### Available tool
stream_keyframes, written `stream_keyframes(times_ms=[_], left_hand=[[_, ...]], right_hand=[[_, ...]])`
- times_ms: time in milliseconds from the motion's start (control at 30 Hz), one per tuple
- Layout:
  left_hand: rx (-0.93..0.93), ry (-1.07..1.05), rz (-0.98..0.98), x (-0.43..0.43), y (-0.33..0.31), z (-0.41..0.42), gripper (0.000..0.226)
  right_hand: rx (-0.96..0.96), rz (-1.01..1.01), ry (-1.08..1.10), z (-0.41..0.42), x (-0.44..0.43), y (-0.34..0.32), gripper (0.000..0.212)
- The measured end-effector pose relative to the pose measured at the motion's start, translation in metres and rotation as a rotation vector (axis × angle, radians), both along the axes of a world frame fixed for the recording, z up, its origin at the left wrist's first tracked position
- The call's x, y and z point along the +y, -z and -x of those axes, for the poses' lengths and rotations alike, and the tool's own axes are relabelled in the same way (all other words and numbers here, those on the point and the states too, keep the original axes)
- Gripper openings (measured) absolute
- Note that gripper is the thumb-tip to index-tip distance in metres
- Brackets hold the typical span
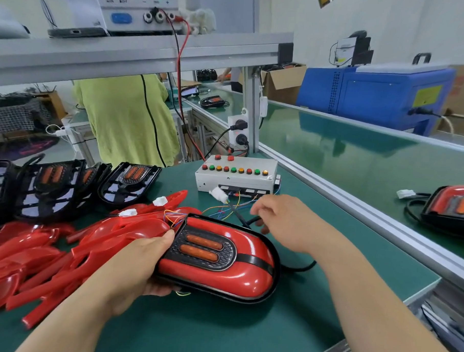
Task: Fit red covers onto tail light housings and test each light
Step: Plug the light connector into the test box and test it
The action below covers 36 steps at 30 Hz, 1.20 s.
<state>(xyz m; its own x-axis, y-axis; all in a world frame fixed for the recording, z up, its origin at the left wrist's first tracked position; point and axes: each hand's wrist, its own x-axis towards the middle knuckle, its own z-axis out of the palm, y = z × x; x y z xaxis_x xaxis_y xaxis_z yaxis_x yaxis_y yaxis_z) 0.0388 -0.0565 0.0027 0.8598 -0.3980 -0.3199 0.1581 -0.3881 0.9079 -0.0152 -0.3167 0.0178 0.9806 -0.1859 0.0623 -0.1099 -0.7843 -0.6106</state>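
The tail light [216,263], with its red cover already seated on the black housing, was at the near middle of the desk [245,322]; the left hand [139,265] gripped its left end, thumb on the dark grille panel and fingers curled beneath; whether the right end rested on the desk or hung just above it could not be told. The right hand [284,220] reached past it with fingers bent down over the black cable [251,219] that ran from the light; whether it had pinched the cable could not be told, since the fingertips were blurred.

The fitting looked done for this unit, so the step in hand was probably the test; the next move likely called for bringing the cable's end to the white plug [219,194] that hung at the front of the test box [236,173], among thin coloured wires which could snag.

To the left the loose red covers [36,255] lay heaped, touching the left hand's side, with bare housings [52,184] behind them; that side gave little room. To the right the desk ended at a metal rail [357,208]; beyond it a finished light [452,209] sat on the green belt [360,144]; the open room lay between light, box and rail.
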Motion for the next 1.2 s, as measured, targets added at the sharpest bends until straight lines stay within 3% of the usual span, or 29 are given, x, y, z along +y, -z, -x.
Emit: stream_keyframes(times_ms=[167, 333, 400, 600, 733, 900, 1067, 1133, 1200], left_hand=[[0.02, 0.006, 0.044, -0.002, 0.003, 0.0, 0.047], [0.019, 0.009, 0.068, -0.007, 0.006, 0.002, 0.042], [0.022, 0.003, 0.075, -0.007, 0.005, 0.002, 0.042], [0.008, -0.028, 0.119, -0.011, 0.007, 0.005, 0.041], [0.004, -0.058, 0.152, -0.014, 0.007, 0.008, 0.041], [0.016, -0.032, 0.183, -0.017, 0.008, 0.01, 0.042], [-0.028, 0.144, 0.139, -0.013, 0.003, 0.011, 0.041], [-0.087, 0.176, 0.103, -0.012, 0.0, 0.013, 0.037], [-0.273, 0.081, 0.047, -0.011, -0.001, 0.011, 0.026]], right_hand=[[0.022, 0.017, -0.106, -0.003, 0.016, -0.002, 0.05], [0.014, 0.046, -0.177, -0.007, 0.022, -0.001, 0.028], [-0.002, 0.022, -0.185, -0.009, 0.021, 0.0, 0.029], [0.071, -0.007, -0.242, -0.009, 0.018, -0.007, 0.06], [0.167, -0.048, -0.308, -0.013, 0.01, -0.013, 0.066], [0.149, -0.197, -0.324, -0.016, 0.0, -0.012, 0.032], [0.121, -0.433, -0.281, -0.018, -0.005, -0.004, 0.028], [0.12, -0.499, -0.277, -0.016, -0.006, -0.006, 0.026], [0.112, -0.483, -0.278, -0.016, -0.007, -0.009, 0.024]])
